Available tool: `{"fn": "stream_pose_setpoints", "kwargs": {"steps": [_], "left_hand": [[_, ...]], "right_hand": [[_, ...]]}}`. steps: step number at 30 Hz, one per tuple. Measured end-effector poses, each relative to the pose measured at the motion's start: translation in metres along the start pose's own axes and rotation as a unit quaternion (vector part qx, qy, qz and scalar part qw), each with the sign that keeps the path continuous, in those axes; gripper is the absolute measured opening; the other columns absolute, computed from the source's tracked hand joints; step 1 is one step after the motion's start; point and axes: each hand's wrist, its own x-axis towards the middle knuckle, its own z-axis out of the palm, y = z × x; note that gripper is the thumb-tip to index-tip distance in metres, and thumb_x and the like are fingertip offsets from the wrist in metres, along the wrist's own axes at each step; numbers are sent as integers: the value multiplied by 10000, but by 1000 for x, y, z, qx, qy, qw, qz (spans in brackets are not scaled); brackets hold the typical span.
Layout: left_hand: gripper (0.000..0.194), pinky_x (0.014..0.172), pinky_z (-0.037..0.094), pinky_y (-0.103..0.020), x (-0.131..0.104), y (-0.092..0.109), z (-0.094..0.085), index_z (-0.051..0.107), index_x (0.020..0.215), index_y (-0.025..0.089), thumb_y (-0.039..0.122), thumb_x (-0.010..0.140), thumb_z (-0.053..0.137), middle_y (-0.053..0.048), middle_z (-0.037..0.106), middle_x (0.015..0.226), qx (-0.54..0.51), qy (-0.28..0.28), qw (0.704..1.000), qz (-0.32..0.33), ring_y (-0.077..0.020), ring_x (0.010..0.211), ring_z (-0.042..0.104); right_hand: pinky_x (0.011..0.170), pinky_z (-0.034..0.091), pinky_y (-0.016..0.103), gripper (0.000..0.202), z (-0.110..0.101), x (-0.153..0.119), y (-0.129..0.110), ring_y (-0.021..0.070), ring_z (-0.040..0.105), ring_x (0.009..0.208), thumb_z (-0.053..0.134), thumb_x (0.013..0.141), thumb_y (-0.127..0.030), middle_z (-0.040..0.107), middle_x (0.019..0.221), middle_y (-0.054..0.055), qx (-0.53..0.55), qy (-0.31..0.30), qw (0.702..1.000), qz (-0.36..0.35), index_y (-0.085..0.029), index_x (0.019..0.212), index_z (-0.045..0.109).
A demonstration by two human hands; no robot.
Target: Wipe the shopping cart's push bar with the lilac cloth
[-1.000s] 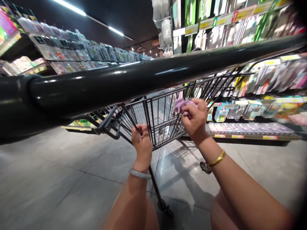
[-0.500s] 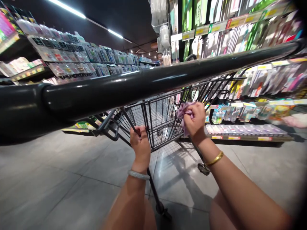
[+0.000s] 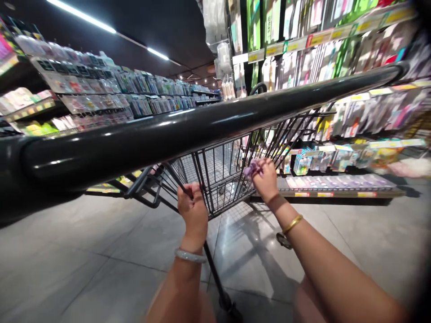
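Observation:
A dark metal shopping cart (image 3: 215,188) stands before me, its thick black handle bar (image 3: 188,123) slanting across the view above my hands. My left hand (image 3: 192,204), below a pale bangle, is wrapped round a dark bar of the cart frame. To its right, my right hand (image 3: 265,179) grips a crumpled purple cloth (image 3: 251,168) against the wire side of the basket. A gold bangle (image 3: 292,223) circles my right wrist. Part of the cloth is hidden by the fingers.
Shelves of hanging packaged goods (image 3: 310,58) rise close on the right, with a low ledge (image 3: 336,194) at their foot. More stocked shelves (image 3: 87,80) line the left side. Cart wheels (image 3: 230,307) rest on the grey tiled floor (image 3: 111,278).
My right hand has moved slightly left and down with the cloth, which looks more bunched up. My left hand keeps its hold. The whole view has shifted a little.

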Motion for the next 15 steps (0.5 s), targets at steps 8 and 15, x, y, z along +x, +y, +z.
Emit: {"fn": "stream_pose_setpoints", "kwargs": {"steps": [8, 15], "left_hand": [[184, 734, 468, -263, -1, 0, 2, 512, 877, 217, 386, 948, 521, 29, 603, 789, 4, -4, 1000, 4, -122, 728, 606], [187, 762, 476, -278, -3, -3, 3, 498, 882, 222, 395, 953, 508, 17, 633, 812, 1, -2, 1000, 0, -132, 756, 630]], "right_hand": [[896, 481, 384, 105, -15, 8, -40, 185, 537, 986, 505, 744, -120, 511, 962, 37, 41, 24, 999, -15, -214, 736, 551], [893, 495, 461, 153, 1, -4, -73, 237, 530, 1047, 565, 762, -103, 540, 1049, 74, 19, -71, 982, -171, -215, 831, 644]]}}
